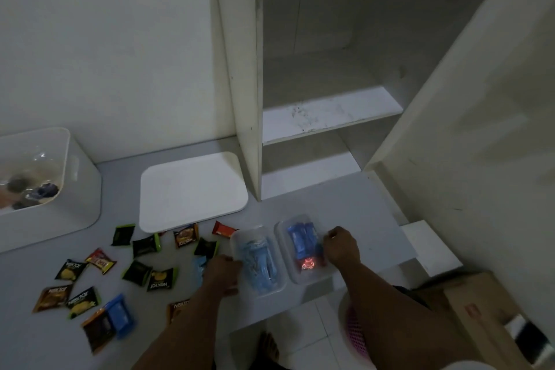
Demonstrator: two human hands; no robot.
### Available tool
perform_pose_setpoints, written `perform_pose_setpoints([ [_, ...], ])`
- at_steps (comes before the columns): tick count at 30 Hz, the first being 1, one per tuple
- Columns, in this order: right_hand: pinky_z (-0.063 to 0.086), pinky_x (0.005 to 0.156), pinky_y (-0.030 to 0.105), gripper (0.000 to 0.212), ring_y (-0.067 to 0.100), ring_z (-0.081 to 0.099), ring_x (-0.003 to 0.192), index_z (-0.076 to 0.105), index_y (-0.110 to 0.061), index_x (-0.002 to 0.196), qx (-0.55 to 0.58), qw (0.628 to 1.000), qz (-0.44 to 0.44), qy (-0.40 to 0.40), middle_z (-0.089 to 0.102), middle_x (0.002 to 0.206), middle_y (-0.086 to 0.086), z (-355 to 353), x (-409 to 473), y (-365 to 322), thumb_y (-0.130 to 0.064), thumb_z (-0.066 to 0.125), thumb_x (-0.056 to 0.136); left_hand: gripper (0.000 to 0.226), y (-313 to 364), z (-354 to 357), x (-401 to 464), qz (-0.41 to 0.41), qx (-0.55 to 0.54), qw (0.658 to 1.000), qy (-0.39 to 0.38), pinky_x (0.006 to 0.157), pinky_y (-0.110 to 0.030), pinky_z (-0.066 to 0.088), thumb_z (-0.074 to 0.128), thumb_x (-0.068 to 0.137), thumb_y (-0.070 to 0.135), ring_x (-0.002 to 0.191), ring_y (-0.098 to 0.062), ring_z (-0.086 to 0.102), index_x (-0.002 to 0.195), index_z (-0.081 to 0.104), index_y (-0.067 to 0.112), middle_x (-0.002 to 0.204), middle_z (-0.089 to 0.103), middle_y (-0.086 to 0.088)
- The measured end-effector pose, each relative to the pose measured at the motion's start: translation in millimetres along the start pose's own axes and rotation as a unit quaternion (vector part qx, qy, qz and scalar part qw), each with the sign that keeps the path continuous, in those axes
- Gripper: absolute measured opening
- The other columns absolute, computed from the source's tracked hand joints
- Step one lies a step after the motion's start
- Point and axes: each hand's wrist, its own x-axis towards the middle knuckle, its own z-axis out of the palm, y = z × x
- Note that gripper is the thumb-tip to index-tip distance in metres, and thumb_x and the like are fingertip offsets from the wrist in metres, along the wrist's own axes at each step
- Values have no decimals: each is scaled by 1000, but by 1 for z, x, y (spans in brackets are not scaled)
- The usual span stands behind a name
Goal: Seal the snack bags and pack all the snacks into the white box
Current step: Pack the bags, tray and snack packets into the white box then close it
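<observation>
Head view, snack bags: two clear bags lie side by side near the front edge of the worktop; the left bag holds pale blue packets, the right bag holds dark blue packets and something red.
Head view, long axis: both bags run from the near edge away toward the shelf unit, slightly slanted.
Head view, left hand: touching the left bag's near left edge; the bag lies to its right. Its fingers look curled at the plastic, but blur hides whether they pinch it.
Head view, right hand: at the right bag's right edge, knuckles up, fingers curled together in a loose fist on or over the plastic; I cannot tell if it is clamped.
Head view, nearer hand: each hand is closest to its own bag; neither crosses over.
Head view, white box: far left on the worktop, well apart from both bags, already holding some items; its flat lid lies between box and bags.
Head view, loose snacks: small wrapped packets scattered left of the bags, not yet packed.
Judgement: sealing looks to be the step in hand; carrying either bag to the box would mean a long leftward reach, easier for the left hand.
</observation>
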Motion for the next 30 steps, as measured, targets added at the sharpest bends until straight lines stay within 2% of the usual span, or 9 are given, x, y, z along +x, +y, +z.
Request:
perform_pose_setpoints([
  [5, 50, 76, 28, 13, 26, 68, 88, 66, -11, 98, 30, 996, -80, 25, 72, 98, 10, -18, 3, -29, -22, 59, 94, 26, 2, -1, -11, -19, -63, 998, -19, 67, -39, 57, 63, 98, 29, 90, -34, 67, 108, 61, 4, 105, 66, -21],
  [9, 62, 70, 48, 10, 25, 73, 75, 68, -23, 83, 77, 990, -102, -57, 74, 82, 4, -9, -1, -51, -32, 63, 82, 42, 1, -4, -14, -15, -103, 994, -32, 81, -46, 60, 59, 98, 43, 94, -37, 69, 107, 61, 3, 105, 68, -21],
  [12, 63, 61, 48, 7, 26, 74, 72, 70, -22, 77, 88, 984, -97, -124, 75, 81, 5, 8, -22, -60, -24, 67, 83, 50, -1, -5, -18, -6, -135, 990, -40, 74, -42, 58, 55, 97, 52, 95, -37, 69, 109, 61, 4, 107, 69, -21],
  [14, 63, 67, 45, 11, 24, 74, 78, 68, -24, 73, 65, 980, -106, -157, 72, 80, 0, 22, -35, -58, -23, 66, 84, 56, -3, -5, -21, -4, -153, 988, -36, 68, -39, 56, 51, 97, 58, 95, -37, 69, 111, 61, 5, 108, 69, -21],
  [17, 57, 79, 34, 14, 19, 67, 84, 60, -19, 78, 0, 977, -143, -160, 65, 82, -3, 41, -46, -46, -24, 61, 91, 63, -4, -6, -25, -4, -151, 988, -28, 72, -40, 55, 48, 91, 69, 98, -37, 67, 111, 60, 11, 111, 67, -20],
  [21, 54, 79, 31, 16, 16, 65, 85, 57, -21, 83, 17, 980, -137, -142, 65, 86, -3, 51, -54, -37, -31, 60, 95, 64, -2, -8, -30, -8, -123, 992, -34, 80, -44, 57, 57, 86, 70, 98, -36, 68, 113, 58, 12, 112, 67, -17],
  [24, 46, 82, 23, 19, 13, 61, 96, 56, -22, 106, 27, 978, -127, -165, 60, 98, -9, 54, -53, -34, -36, 62, 94, 56, -1, -9, -33, 0, -97, 995, -37, 81, -45, 60, 63, 88, 60, 96, -34, 70, 113, 60, 10, 110, 69, -17],
  [27, 52, 96, 31, 34, 17, 64, 108, 56, -19, 126, 87, 961, -95, -243, 63, 120, -2, 59, -48, -33, -33, 60, 95, 48, 0, -8, -38, 6, -74, 996, -47, 80, -42, 59, 62, 92, 54, 95, -31, 70, 111, 63, 9, 108, 70, -15],
  [30, 58, 85, 30, 17, 13, 68, 94, 63, -20, 114, 120, 953, -93, -263, 69, 107, 2, 53, -55, -36, -21, 56, 99, 46, 0, -12, -41, 10, -55, 996, -71, 75, -37, 57, 65, 91, 50, 95, -28, 70, 111, 64, 9, 106, 71, -13],
])
